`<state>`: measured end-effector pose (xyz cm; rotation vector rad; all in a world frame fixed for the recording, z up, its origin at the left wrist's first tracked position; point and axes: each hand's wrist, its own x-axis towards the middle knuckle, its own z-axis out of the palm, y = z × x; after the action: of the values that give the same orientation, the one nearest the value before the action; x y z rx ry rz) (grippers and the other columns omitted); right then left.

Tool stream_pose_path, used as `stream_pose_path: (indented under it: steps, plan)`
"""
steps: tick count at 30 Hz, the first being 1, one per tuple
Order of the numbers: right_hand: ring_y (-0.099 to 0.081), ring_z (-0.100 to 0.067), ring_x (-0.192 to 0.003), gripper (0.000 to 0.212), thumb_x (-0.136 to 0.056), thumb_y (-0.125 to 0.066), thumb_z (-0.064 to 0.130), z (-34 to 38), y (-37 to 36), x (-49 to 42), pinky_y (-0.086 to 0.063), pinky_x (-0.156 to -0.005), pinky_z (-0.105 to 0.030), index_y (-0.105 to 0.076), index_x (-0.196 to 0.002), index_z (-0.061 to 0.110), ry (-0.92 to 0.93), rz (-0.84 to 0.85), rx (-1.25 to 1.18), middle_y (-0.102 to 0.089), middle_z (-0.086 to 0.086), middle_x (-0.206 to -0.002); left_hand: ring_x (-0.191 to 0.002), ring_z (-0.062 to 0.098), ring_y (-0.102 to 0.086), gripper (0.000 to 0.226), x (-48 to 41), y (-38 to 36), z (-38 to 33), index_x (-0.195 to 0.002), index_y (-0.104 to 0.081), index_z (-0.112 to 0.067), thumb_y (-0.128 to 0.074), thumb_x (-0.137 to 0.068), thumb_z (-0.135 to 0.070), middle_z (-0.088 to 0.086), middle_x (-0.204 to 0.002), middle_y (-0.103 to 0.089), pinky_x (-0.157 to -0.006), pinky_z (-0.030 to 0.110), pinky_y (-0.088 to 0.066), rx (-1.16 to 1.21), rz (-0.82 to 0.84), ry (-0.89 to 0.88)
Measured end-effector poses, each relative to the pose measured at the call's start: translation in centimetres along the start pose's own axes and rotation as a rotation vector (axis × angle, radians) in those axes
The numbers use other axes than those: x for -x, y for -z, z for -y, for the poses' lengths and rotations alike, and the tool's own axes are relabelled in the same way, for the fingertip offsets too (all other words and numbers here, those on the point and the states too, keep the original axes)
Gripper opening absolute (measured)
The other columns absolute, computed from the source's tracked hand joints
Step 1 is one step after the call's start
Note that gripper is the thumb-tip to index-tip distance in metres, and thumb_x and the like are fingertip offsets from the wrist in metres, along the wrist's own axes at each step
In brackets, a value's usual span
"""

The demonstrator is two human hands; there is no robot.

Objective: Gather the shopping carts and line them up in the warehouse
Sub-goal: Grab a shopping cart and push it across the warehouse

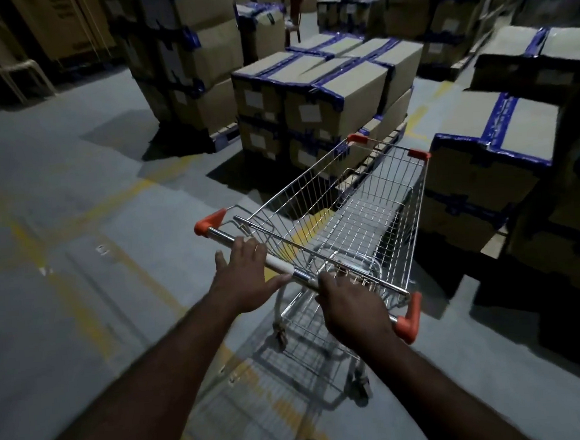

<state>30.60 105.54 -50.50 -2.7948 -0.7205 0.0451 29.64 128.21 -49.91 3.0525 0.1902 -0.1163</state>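
The handlebar (299,275) of the shopping cart (360,215) is clasped by the left grip (244,274) and right grip (353,304), fingers curled over it.

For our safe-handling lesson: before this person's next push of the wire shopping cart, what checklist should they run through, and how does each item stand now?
1. Grip: left hand and right hand both hold the chrome handle bar: ok.
2. Load: silver wire shopping cart is empty: ok.
3. Way ahead: blue-taped cardboard boxes stand right before the cart's front: not ok.
4. Clearance to the box stack on the right: cannot tell.
5. Rolling: wheels dim and blurred: cannot tell.
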Motion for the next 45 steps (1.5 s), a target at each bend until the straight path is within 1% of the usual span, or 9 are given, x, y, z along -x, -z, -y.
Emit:
stream_pose_path:
  steps: [3, 5, 15, 20, 25, 29, 32, 36, 45]
  plan:
    - [-0.051, -0.016, -0.067, 0.023, -0.101, -0.042, 0.046, -0.3, 0.4, -1.8, -0.044, -0.058, -0.031, -0.045, -0.113, 0.027, -0.024, 0.039, 0.036, -0.057, 0.005, -0.092, -0.143, 0.026, -0.024, 0.111, -2.4, 0.3, 1.0, -0.141, -0.039, -0.022, -0.001, -0.066, -0.095, 0.004, -0.147, -0.039, -0.116, 0.062, -0.012, -0.057, -0.029, -0.071]
    - [-0.052, -0.017, -0.068, 0.023, -0.100, -0.043, 0.048, 0.0, 0.7, -3.1, -0.047, -0.061, -0.032, -0.047, -0.111, 0.028, -0.038, 0.038, 0.046, -0.058, 0.004, -0.093, -0.137, 0.025, -0.031, 0.106, -3.8, 0.5, 1.7, -0.137, -0.043, -0.023, -0.007, -0.069, -0.095, 0.004, -0.141, -0.044, -0.116, 0.057, -0.017, -0.052, -0.039, -0.087]
    - [-0.052, -0.014, -0.068, 0.021, -0.101, -0.042, 0.049, 1.0, 1.4, -5.4, -0.024, -0.048, -0.025, -0.044, -0.110, 0.031, -0.084, 0.079, 0.067, -0.059, 0.009, -0.092, -0.138, 0.029, -0.026, 0.091, -6.4, -0.1, 3.0, -0.134, -0.042, -0.020, -0.019, -0.078, -0.088, 0.007, -0.140, -0.041, -0.116, 0.059, -0.014, 0.021, -0.004, -0.104]
    - [-0.052, -0.015, -0.068, 0.025, -0.099, -0.042, 0.052, 1.6, 1.5, -6.7, -0.031, -0.051, -0.028, -0.045, -0.111, 0.031, -0.102, 0.086, 0.068, -0.054, 0.008, -0.086, -0.143, 0.030, -0.019, 0.087, -7.1, 0.5, 3.9, -0.141, -0.038, -0.019, -0.027, -0.084, -0.083, 0.008, -0.146, -0.036, -0.118, 0.061, -0.008, 0.037, -0.011, -0.098]
    - [-0.056, -0.019, -0.074, 0.027, -0.098, -0.046, 0.051, 2.1, 1.2, -7.6, -0.045, -0.064, -0.030, -0.050, -0.114, 0.029, -0.123, 0.171, 0.046, -0.062, 0.005, -0.092, -0.142, 0.027, -0.024, 0.091, -7.5, 0.6, 4.7, -0.141, -0.041, -0.022, -0.026, -0.080, -0.088, 0.005, -0.147, -0.039, -0.117, 0.059, -0.015, -0.004, -0.018, -0.106]
    - [-0.058, -0.017, -0.071, 0.024, -0.099, -0.044, 0.048, 2.5, 1.1, -8.3, -0.049, -0.064, -0.031, -0.049, -0.111, 0.027, -0.096, 0.165, 0.044, -0.060, 0.006, -0.088, -0.150, 0.025, -0.009, 0.088, -7.9, 1.9, 4.7, -0.149, -0.033, -0.022, -0.036, -0.085, -0.081, 0.003, -0.159, -0.026, -0.117, 0.059, -0.015, 0.042, 0.025, -0.068]
    - [-0.062, -0.022, -0.090, 0.030, -0.098, -0.046, 0.050, 3.3, 1.1, -9.4, -0.053, -0.078, -0.040, -0.047, -0.116, 0.026, -0.085, 0.144, 0.021, -0.063, -0.001, -0.105, -0.149, 0.025, -0.011, 0.081, -8.1, 3.4, 4.9, -0.149, -0.032, -0.021, -0.043, -0.088, -0.073, 0.005, -0.161, -0.022, -0.114, 0.055, -0.026, 0.071, 0.055, -0.060]
    - [-0.050, -0.031, -0.119, 0.055, -0.089, -0.056, 0.055, 5.8, 0.5, -10.5, -0.045, -0.094, -0.047, -0.041, -0.135, 0.027, 0.020, 0.072, 0.077, -0.051, -0.006, -0.130, -0.137, 0.024, -0.032, 0.064, -7.2, 4.4, 6.3, -0.133, -0.051, -0.022, -0.053, -0.088, -0.067, 0.004, -0.147, -0.041, -0.105, 0.048, -0.040, 0.191, 0.005, -0.035]
    - [-0.056, -0.038, -0.109, 0.058, -0.085, -0.064, 0.051, 17.5, -0.9, -14.6, -0.048, -0.085, -0.045, -0.056, -0.130, 0.014, 0.267, 0.024, 0.051, -0.060, -0.015, -0.121, -0.150, 0.025, -0.014, 0.068, -1.0, 6.5, 17.2, -0.146, -0.043, -0.021, -0.051, -0.092, -0.063, 0.006, -0.162, -0.024, -0.116, 0.048, -0.027, 0.152, 0.000, 0.158]
